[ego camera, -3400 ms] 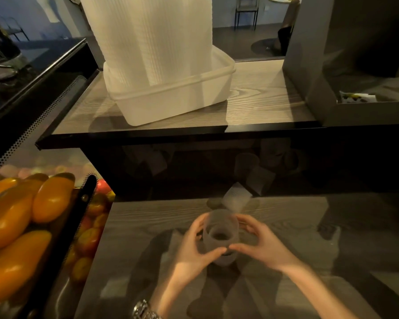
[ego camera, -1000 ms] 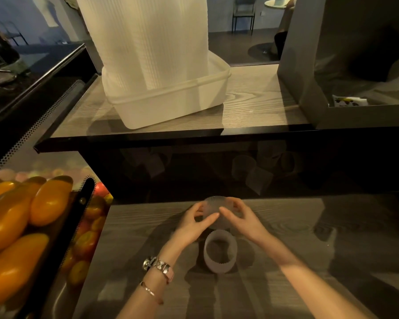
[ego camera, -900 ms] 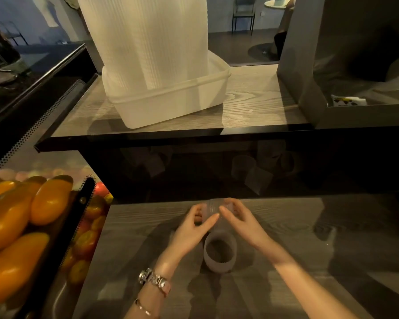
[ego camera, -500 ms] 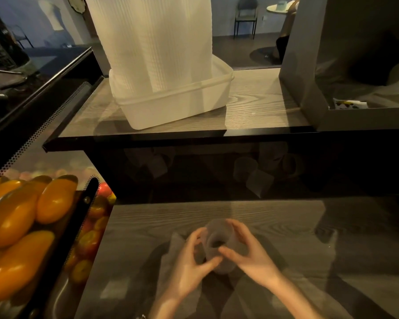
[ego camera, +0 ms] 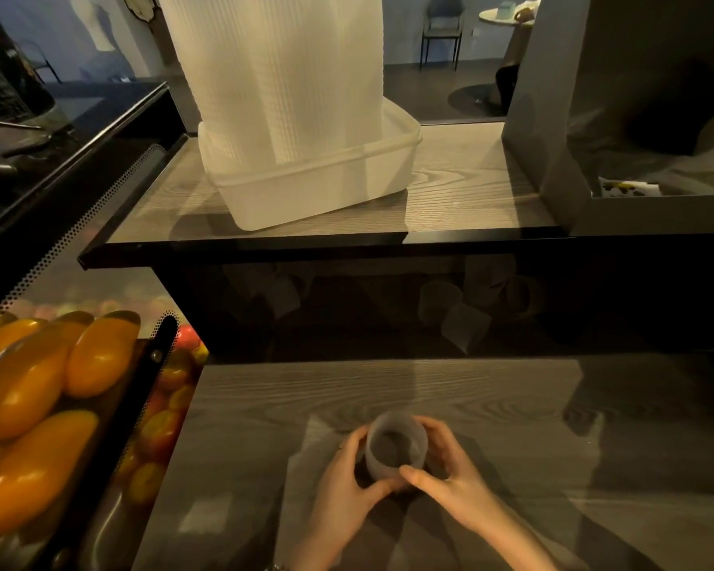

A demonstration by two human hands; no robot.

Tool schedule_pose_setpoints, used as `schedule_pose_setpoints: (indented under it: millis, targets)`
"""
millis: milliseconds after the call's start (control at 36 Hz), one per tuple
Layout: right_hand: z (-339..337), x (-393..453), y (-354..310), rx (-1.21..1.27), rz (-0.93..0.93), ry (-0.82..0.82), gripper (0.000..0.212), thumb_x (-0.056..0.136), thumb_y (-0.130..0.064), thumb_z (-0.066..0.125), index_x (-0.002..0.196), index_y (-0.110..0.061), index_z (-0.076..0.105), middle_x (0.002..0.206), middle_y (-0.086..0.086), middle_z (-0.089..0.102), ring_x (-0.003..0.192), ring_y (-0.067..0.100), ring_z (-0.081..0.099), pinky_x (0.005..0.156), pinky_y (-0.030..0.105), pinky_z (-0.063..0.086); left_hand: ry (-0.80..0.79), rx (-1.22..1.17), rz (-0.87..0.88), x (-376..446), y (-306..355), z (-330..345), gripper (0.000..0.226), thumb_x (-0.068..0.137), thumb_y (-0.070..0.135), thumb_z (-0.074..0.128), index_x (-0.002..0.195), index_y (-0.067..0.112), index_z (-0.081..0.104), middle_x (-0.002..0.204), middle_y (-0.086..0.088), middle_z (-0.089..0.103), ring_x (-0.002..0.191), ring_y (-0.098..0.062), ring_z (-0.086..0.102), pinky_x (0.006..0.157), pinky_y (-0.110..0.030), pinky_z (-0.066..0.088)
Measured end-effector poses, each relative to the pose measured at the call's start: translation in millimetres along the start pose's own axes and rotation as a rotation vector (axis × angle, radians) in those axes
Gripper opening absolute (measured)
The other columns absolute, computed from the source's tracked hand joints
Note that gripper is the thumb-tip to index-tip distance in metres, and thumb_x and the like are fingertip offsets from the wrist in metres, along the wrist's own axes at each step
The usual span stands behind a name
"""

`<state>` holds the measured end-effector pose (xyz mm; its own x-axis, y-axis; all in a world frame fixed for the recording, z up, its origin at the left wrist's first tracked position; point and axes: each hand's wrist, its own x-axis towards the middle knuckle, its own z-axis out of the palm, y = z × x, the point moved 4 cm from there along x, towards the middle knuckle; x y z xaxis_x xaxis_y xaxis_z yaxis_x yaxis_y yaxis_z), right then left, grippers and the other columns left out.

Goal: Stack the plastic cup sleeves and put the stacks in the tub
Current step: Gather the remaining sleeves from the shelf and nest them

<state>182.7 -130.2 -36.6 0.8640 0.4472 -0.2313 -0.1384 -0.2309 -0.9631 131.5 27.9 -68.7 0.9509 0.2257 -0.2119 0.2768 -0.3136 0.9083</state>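
A short stack of translucent plastic cup sleeves (ego camera: 394,443) stands on the lower wood-grain counter (ego camera: 512,426), near the front. My left hand (ego camera: 347,492) curls round its left side and my right hand (ego camera: 450,471) round its right side, thumbs meeting at the near rim. On the upper shelf stands the white plastic tub (ego camera: 318,187), with several tall stacks of white sleeves (ego camera: 281,72) rising out of it. Loose sleeves (ego camera: 462,323) show dimly in the dark gap behind the counter.
A display case of yellow and red fruit (ego camera: 58,389) fills the left side behind a black frame. A grey angled box (ego camera: 553,158) sits on the right of the upper shelf (ego camera: 462,199). A dark counter with equipment lies far left.
Both hands picked a sleeve from farther back and brought it onto the one standing nearer me. They now hold the joined stack, slightly closer to me.
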Motion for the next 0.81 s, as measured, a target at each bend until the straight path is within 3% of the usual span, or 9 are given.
schedule_pose_setpoints:
  millis: [278,389,444,500,556,611,667,750,806]
  targets:
    - [0.0,-1.6,-2.4,0.047,0.001,-0.035,0.06,0.07,-0.017,0.078,0.121,-0.026,0.049,0.122,-0.008,0.06,0.117,0.007,0.054,0.098,0.028,0.045,-0.021,0.001,-0.004,-0.5,0.1,2.6,0.076,0.051,0.061,0.078,0.118,0.052,0.043,0.124,0.023,0.053,0.117,0.002,0.049,0.101,-0.036,0.043]
    - [-4.4,2.3,-7.3,0.015,0.012,-0.071,0.07,0.061,-0.031,0.083,0.121,-0.034,0.047,0.124,-0.016,0.056,0.119,0.0,0.05,0.1,0.022,0.042,-0.047,0.089,0.019,-0.9,16.0,-1.1,0.104,0.039,0.076,0.075,0.128,0.054,0.026,0.142,0.026,0.027,0.132,0.004,0.027,0.111,-0.03,0.03]
    - [-10.7,7.9,-11.3,0.049,0.015,-0.054,0.073,0.062,-0.023,0.085,0.122,-0.034,0.044,0.131,-0.014,0.05,0.121,-0.002,0.046,0.103,0.021,0.038,-0.058,0.022,-0.022,0.1,27.8,-3.8,0.111,0.037,0.079,0.073,0.133,0.051,0.023,0.143,0.02,0.028,0.133,0.001,0.028,0.112,-0.031,0.029]
    - [-23.1,15.8,-18.4,0.111,-0.02,0.005,0.066,0.07,-0.008,0.075,0.124,-0.028,0.043,0.136,-0.007,0.047,0.12,-0.004,0.046,0.1,0.017,0.039,-0.048,-0.069,-0.024,5.4,43.8,-7.5,0.098,0.038,0.081,0.069,0.125,0.056,0.031,0.141,0.016,0.037,0.129,-0.001,0.037,0.11,-0.03,0.034]
    - [-39.5,24.7,-30.7,0.103,-0.068,0.078,0.062,0.073,-0.017,0.07,0.127,-0.028,0.042,0.137,-0.011,0.045,0.121,-0.007,0.044,0.098,0.012,0.039,-0.055,-0.102,0.008,14.7,62.7,-9.6,0.08,0.047,0.082,0.064,0.119,0.061,0.034,0.139,0.022,0.036,0.127,0.0,0.037,0.11,-0.029,0.033]
    - [-56.2,36.7,-44.0,0.023,-0.109,0.157,0.064,0.071,-0.033,0.068,0.13,-0.032,0.042,0.133,-0.021,0.044,0.123,-0.008,0.041,0.101,0.017,0.035,-0.077,-0.087,0.054,28.0,80.2,-9.6,0.064,0.061,0.076,0.058,0.118,0.061,0.033,0.14,0.025,0.032,0.131,0.001,0.031,0.112,-0.029,0.029]
    - [-74.8,52.0,-52.8,-0.068,-0.137,0.279,0.061,0.076,-0.033,0.069,0.131,-0.03,0.043,0.13,-0.022,0.044,0.121,-0.007,0.04,0.102,0.022,0.032,-0.104,-0.057,0.083,44.7,93.3,-6.6,0.055,0.076,0.06,0.057,0.125,0.054,0.033,0.144,0.022,0.03,0.133,0.002,0.029,0.112,-0.029,0.029]
    - [-101.6,77.4,-59.1,-0.19,-0.105,0.45,0.052,0.081,-0.028,0.07,0.127,-0.021,0.048,0.125,-0.008,0.05,0.117,0.007,0.045,0.101,0.028,0.038,-0.19,0.063,0.109,73.0,106.9,7.2,0.055,0.091,0.031,0.056,0.14,0.035,0.032,0.149,0.013,0.025,0.136,-0.004,0.027,0.111,-0.033,0.03]
    - [-115.3,93.0,-60.2,-0.268,-0.056,0.5,0.047,0.082,-0.029,0.069,0.122,-0.014,0.051,0.119,0.005,0.056,0.113,0.018,0.052,0.094,0.03,0.042,-0.255,0.128,0.105,90.4,114.8,18.8,0.056,0.093,0.025,0.053,0.144,0.029,0.029,0.152,0.009,0.02,0.139,-0.01,0.023,0.113,-0.035,0.028]
